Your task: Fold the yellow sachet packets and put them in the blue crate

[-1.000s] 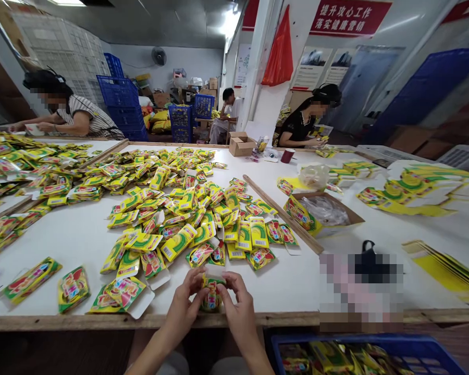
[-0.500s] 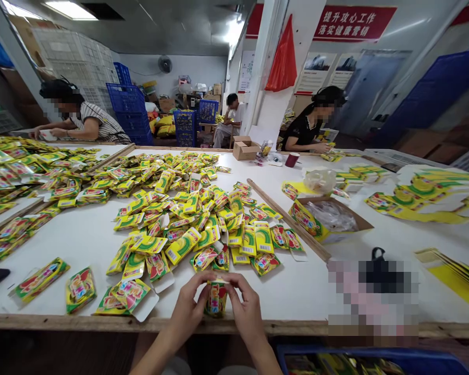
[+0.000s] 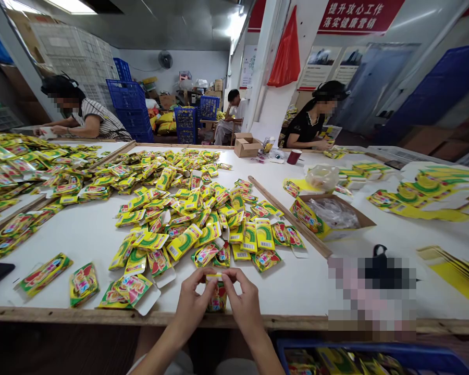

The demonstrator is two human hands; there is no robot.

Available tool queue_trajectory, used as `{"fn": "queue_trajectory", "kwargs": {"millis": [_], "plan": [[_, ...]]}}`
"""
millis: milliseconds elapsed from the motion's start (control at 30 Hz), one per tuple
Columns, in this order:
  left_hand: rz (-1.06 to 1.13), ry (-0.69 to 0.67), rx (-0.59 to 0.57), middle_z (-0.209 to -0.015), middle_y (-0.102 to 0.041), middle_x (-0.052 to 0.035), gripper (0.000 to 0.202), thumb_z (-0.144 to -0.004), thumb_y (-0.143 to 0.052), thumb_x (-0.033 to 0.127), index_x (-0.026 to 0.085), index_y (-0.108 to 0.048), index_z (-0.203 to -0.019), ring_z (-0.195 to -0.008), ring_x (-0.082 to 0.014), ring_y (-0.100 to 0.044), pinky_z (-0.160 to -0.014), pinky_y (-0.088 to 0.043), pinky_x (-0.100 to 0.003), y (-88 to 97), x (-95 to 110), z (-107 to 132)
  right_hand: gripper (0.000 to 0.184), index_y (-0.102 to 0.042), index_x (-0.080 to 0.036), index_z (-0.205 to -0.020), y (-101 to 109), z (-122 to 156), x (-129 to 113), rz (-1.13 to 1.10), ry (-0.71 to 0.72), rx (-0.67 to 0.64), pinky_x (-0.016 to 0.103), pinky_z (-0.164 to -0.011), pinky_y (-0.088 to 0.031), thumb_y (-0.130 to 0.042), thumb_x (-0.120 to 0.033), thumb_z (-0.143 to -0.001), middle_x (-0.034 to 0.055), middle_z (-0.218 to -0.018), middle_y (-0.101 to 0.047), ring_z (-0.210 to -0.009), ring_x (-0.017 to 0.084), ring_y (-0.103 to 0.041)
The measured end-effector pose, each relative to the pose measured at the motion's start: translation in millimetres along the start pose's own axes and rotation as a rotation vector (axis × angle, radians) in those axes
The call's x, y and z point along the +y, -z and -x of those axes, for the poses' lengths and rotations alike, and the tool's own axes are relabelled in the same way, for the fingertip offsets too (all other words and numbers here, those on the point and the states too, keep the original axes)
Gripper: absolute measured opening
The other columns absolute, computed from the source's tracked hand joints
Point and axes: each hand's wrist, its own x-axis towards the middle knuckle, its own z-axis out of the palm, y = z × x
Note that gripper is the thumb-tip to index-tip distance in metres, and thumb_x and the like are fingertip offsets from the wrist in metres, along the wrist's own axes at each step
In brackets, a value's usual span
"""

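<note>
Between my hands, at the front edge of the white table (image 3: pixel 297 297), stands a small yellow-green candy box (image 3: pixel 218 301). My left hand (image 3: pixel 195 294) grips its left side, with thumb and fingertips at the top flap. On the other side my right hand (image 3: pixel 240 294) pinches the same top edge. Both thumbs come close together there, and the fingers behind the box are partly hidden. Just beyond lies a large heap of similar small boxes (image 3: pixel 191 242), some with white flaps open. A few loose boxes (image 3: pixel 84 284) are to the left of my hands.
A wooden strip (image 3: pixel 289 216) divides the table. Right of it sit an open carton with clear plastic bags (image 3: pixel 332 213) and flat printed card sheets (image 3: pixel 426 192). A blue crate (image 3: pixel 359 349) with boxes is below the front edge. Co-workers (image 3: pixel 89 114) sit across the table.
My thumbs have moved up onto the top of the candy box, and its white flap now looks folded down. The view has shifted slightly; the heap looks unchanged.
</note>
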Motion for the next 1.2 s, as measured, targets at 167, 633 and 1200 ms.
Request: {"fn": "queue_trajectory", "kwargs": {"millis": [167,633,1200], "plan": [[0.147,0.047,-0.001,-0.093,-0.072,-0.0057,0.021,-0.086,-0.062,0.036,0.019,-0.068,-0.097,-0.086,-0.0209,-0.065,-0.078,-0.051,-0.03,-3.5,-8,0,0.016,-0.065,-0.02,-0.091,-1,3,2,-0.015,0.025,-0.009,0.027,-0.073,-0.052,-0.054,-0.032,-0.092,0.0046,-0.086,-0.07,-0.081,0.02,-0.066],[0.03,-0.189,-0.145,-0.102,-0.069,-0.0078,0.02,-0.09,-0.058,0.026,0.026,-0.072,-0.104,-0.097,-0.0229,-0.065,-0.085,-0.052,-0.035,10.0,-19,12,0.011,-0.066,-0.024,-0.09,-2,17,11,-0.082,0.108,-0.043,0.03,-0.078,-0.054,-0.056,-0.028,-0.092,0.0048,-0.091,-0.07,-0.088,0.021,-0.067],[-0.551,-0.188,-0.059,-0.129,-0.055,-0.0126,0.054,-0.074,-0.064,0.015,0.023,-0.055,-0.127,-0.124,-0.0343,-0.047,-0.103,-0.037,-0.056,11.7,-51,-39,0.031,-0.066,-0.022,-0.077,91,24,17,0.299,-0.07,-0.038,0.03,-0.069,-0.053,-0.052,-0.047,-0.089,0.0052,-0.078,-0.069,-0.076,0.022,-0.066]]}}
